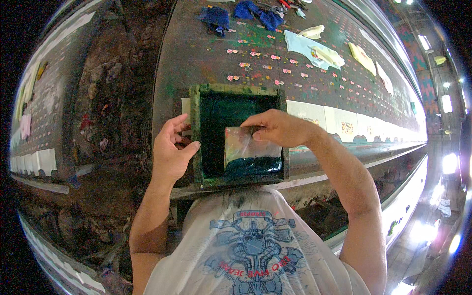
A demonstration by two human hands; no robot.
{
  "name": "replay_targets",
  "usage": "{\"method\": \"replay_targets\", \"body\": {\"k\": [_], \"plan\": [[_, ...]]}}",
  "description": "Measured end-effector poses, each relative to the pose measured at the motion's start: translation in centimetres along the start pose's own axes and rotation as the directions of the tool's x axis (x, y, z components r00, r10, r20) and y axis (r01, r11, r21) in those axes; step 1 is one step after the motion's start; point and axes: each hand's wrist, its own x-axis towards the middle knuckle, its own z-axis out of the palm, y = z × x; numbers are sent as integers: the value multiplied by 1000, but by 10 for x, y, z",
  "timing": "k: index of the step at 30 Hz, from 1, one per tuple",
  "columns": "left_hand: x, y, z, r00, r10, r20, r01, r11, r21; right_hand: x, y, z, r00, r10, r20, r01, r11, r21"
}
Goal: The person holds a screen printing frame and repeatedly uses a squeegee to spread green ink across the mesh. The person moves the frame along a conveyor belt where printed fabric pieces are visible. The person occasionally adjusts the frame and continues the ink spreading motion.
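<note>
so the right hand grips the top edge of a clear squeegee blade inside a green-stained wooden screen frame, with dark teal ink pooled along the blade's lower edge. the left hand rests against the frame's left rail, thumb on the wood. the frame sits on a long printing table dotted with small pink marks. white fabric pieces line up to the right, blue rags lie farther up.

Long printing table, paint-speckled, dark | blue rags at far end | second table left | bright lamps right
</note>
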Motion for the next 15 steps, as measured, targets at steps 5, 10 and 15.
{"method": "replay_targets", "body": {"k": [5, 10, 15], "plan": [[-2, 3, -1, 1000, -20, 0, 20, 1000, -23, 6, -30, -19, 937, -103, -333, -37, 921, -389], [-1, 0, -2, 1000, 16, 22, -17, 1000, 21, 19, -22, 6, 778, -327, -537, -117, 764, -634], [-2, -2, -5, 999, 37, 32, -37, 999, 15, 15, -25, 14, 866, -207, -455, -140, 773, -618]]}}
